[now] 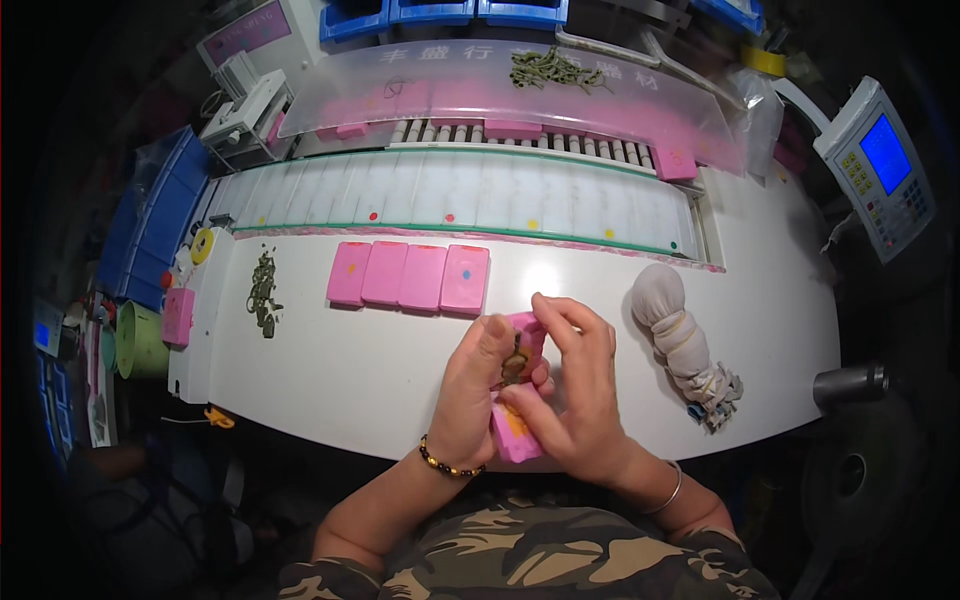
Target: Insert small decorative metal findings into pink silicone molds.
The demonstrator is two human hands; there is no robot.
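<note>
Between my hands, near the front edge of the table, is a pink mould (517, 440) spread open, with yellowish patches and a dark greenish-brown piece (515, 366) inside. My left hand (462, 390) grips its left side, thumb up beside the dark piece. Around the right side curls my right hand (592, 405), its thumb pressing on the near half and its index finger at the far end. Ahead of my hands, several closed pink moulds (385, 273) lie side by side in a row. A small pile of dark green pieces (263, 295) lies on the left of the table.
A white cloth-wrapped bundle (682, 335) lies at right. Beyond the white table (330, 385) runs a pale segmented strip (430, 190), then rollers under a clear sheet bearing green sticks (560, 70). A control panel (885, 160) stands right; a green cup (138, 340) left.
</note>
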